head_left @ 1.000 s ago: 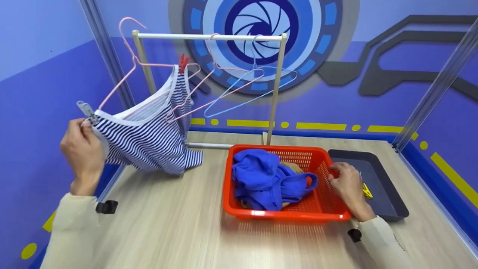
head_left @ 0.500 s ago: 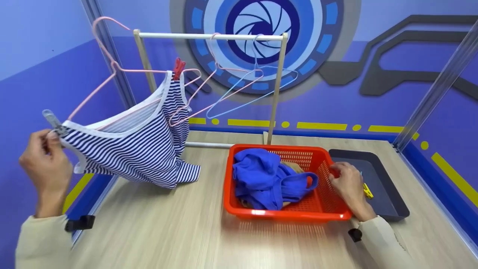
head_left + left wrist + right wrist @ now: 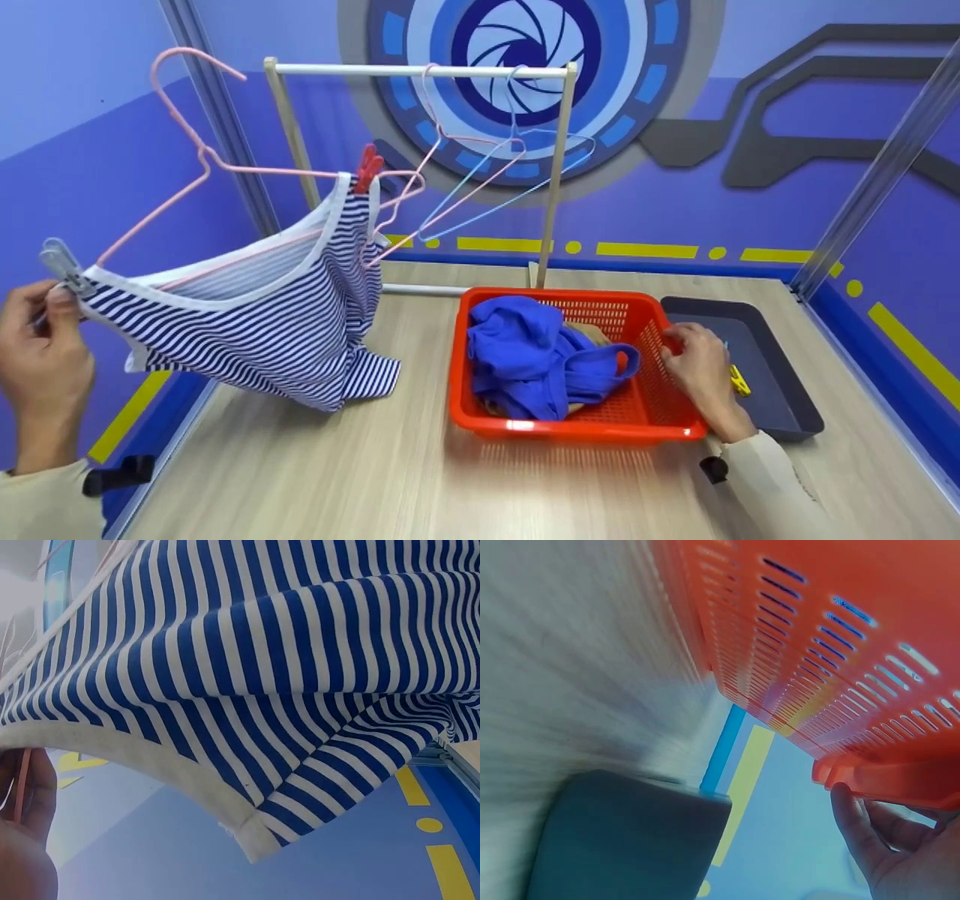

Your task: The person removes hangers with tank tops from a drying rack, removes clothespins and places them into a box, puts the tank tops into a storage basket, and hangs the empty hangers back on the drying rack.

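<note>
At the far left my left hand pinches the lower corner of a pink hanger, just below a grey clip. The left wrist view shows the fingers round the pink rod. A navy-and-white striped top hangs on this hanger, held by the grey clip and a red clip. The hanger's hook is in the air, left of the rail. My right hand grips the right rim of a red basket, thumb and fingers at its edge.
A blue garment lies in the basket over something tan. Behind stands a rack with another pink hanger and a blue one. A dark tray at the right holds a yellow clip.
My left hand has moved left and down with the hanger and the striped top, drawing the hook away from the rail's left end. My right hand has stayed on the basket.
</note>
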`<state>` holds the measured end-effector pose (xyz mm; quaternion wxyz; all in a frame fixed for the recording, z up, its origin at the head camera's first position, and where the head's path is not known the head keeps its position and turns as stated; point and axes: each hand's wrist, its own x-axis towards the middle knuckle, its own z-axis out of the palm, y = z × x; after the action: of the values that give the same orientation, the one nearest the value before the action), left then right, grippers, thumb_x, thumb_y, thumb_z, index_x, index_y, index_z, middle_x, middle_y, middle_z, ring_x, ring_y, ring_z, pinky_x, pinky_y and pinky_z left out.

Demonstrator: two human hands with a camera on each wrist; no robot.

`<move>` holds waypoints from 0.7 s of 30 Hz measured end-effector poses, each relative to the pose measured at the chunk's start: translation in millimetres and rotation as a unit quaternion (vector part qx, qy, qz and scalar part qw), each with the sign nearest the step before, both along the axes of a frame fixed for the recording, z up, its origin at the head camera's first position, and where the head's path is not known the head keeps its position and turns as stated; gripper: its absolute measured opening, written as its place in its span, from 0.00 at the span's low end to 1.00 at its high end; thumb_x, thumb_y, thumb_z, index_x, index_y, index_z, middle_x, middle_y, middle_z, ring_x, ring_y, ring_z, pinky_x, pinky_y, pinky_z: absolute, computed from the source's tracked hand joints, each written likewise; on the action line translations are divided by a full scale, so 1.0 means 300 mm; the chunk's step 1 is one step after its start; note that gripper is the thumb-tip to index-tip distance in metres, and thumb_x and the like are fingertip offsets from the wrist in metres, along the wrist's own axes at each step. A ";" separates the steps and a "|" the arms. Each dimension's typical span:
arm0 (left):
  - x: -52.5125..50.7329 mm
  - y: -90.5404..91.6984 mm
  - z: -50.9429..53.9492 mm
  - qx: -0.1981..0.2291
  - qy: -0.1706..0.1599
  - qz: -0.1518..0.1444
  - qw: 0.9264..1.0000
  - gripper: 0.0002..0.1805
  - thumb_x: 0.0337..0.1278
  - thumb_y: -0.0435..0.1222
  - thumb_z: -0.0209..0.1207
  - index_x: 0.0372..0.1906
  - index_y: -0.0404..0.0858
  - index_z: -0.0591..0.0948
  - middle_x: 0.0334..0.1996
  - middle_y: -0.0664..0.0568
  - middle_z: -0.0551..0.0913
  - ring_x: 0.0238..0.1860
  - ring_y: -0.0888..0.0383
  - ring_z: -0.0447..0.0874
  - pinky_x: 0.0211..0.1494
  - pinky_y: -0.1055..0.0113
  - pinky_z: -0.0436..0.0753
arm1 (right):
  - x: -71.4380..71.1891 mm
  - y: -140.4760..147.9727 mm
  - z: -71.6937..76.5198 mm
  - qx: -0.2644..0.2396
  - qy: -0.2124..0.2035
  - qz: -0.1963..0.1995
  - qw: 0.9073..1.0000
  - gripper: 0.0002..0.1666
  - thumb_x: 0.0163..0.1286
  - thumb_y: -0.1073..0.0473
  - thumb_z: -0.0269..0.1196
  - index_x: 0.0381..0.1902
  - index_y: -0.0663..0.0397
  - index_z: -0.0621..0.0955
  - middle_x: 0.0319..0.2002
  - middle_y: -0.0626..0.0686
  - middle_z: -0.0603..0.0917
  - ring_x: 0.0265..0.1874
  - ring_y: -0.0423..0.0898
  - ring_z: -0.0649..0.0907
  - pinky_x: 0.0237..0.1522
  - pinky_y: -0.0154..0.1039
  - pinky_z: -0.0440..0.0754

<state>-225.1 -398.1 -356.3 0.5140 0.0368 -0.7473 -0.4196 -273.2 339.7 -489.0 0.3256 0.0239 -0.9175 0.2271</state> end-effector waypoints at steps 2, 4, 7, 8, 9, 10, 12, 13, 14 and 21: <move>0.002 -0.023 -0.013 -0.008 -0.003 -0.011 1.000 0.13 0.73 0.36 0.51 0.51 0.35 0.81 0.38 0.74 0.78 0.35 0.75 0.77 0.39 0.83 0.72 | 0.001 -0.002 0.000 -0.001 -0.001 0.000 1.000 0.14 0.50 0.71 0.70 0.37 0.68 0.86 0.40 0.66 0.86 0.39 0.66 0.83 0.44 0.61 0.80; 0.005 -0.032 -0.017 -0.013 0.003 -0.027 1.000 0.13 0.73 0.35 0.50 0.51 0.34 0.81 0.38 0.73 0.78 0.35 0.75 0.77 0.39 0.83 0.73 | 0.002 -0.003 0.001 -0.005 -0.002 0.000 1.000 0.14 0.50 0.71 0.69 0.38 0.68 0.86 0.40 0.66 0.86 0.40 0.65 0.83 0.44 0.61 0.80; 0.018 -0.009 -0.002 -0.014 0.028 -0.060 0.998 0.12 0.71 0.33 0.53 0.49 0.31 0.82 0.38 0.71 0.81 0.35 0.73 0.79 0.39 0.83 0.75 | 0.003 -0.005 0.003 -0.007 -0.004 0.000 1.000 0.14 0.51 0.71 0.69 0.38 0.68 0.85 0.41 0.67 0.86 0.40 0.66 0.83 0.44 0.62 0.79; 0.024 0.008 0.006 -0.015 0.035 -0.069 0.997 0.12 0.70 0.33 0.53 0.48 0.30 0.82 0.38 0.70 0.82 0.35 0.73 0.79 0.40 0.83 0.75 | 0.002 -0.004 0.003 -0.008 -0.005 0.001 1.000 0.14 0.51 0.71 0.69 0.38 0.69 0.85 0.41 0.67 0.86 0.40 0.66 0.83 0.45 0.62 0.79; 0.032 0.029 0.018 -0.015 0.043 -0.078 0.996 0.12 0.69 0.32 0.54 0.47 0.29 0.82 0.37 0.69 0.82 0.35 0.73 0.79 0.41 0.83 0.76 | 0.003 -0.005 0.004 -0.008 -0.007 0.002 1.000 0.14 0.51 0.71 0.69 0.38 0.69 0.85 0.41 0.67 0.85 0.40 0.66 0.82 0.45 0.62 0.79; 0.040 0.053 0.032 -0.012 0.051 -0.089 0.995 0.11 0.69 0.32 0.55 0.46 0.28 0.83 0.36 0.69 0.83 0.35 0.73 0.79 0.41 0.82 0.76 | 0.002 -0.006 0.004 -0.007 -0.008 0.002 1.000 0.14 0.51 0.70 0.69 0.38 0.69 0.85 0.41 0.67 0.85 0.40 0.66 0.83 0.45 0.62 0.79; 0.061 0.104 0.059 -0.012 0.054 -0.100 0.993 0.09 0.68 0.32 0.56 0.44 0.31 0.84 0.35 0.69 0.83 0.33 0.72 0.78 0.41 0.82 0.76 | 0.002 -0.006 0.002 -0.007 -0.012 0.002 1.000 0.14 0.52 0.70 0.69 0.39 0.69 0.85 0.41 0.67 0.85 0.40 0.66 0.82 0.45 0.62 0.79; 0.071 0.130 0.072 -0.019 0.053 -0.103 0.993 0.08 0.68 0.31 0.56 0.43 0.34 0.84 0.35 0.71 0.82 0.32 0.72 0.77 0.40 0.83 0.75 | 0.002 -0.006 0.002 -0.007 -0.014 0.002 1.000 0.14 0.52 0.70 0.69 0.39 0.68 0.85 0.41 0.67 0.85 0.41 0.66 0.83 0.45 0.62 0.79; 0.079 0.154 0.082 -0.029 0.051 -0.102 0.993 0.08 0.68 0.31 0.56 0.42 0.33 0.84 0.34 0.72 0.81 0.31 0.73 0.75 0.38 0.83 0.73 | 0.002 -0.006 0.001 -0.008 -0.015 0.001 1.000 0.14 0.52 0.70 0.69 0.39 0.68 0.85 0.41 0.67 0.85 0.41 0.66 0.83 0.45 0.61 0.80; 0.072 0.269 0.097 -0.024 0.066 -0.151 0.986 0.16 0.66 0.29 0.57 0.39 0.14 0.77 0.29 0.69 0.82 0.25 0.72 0.72 0.30 0.84 0.71 | 0.006 -0.004 0.003 -0.010 -0.008 0.002 1.000 0.13 0.51 0.70 0.69 0.38 0.68 0.85 0.41 0.67 0.85 0.40 0.66 0.83 0.45 0.61 0.79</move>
<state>-203.6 -317.5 -327.1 0.4933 -0.1170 -0.7188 -0.4757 -271.4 338.6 -488.0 0.3175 0.0206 -0.9179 0.2371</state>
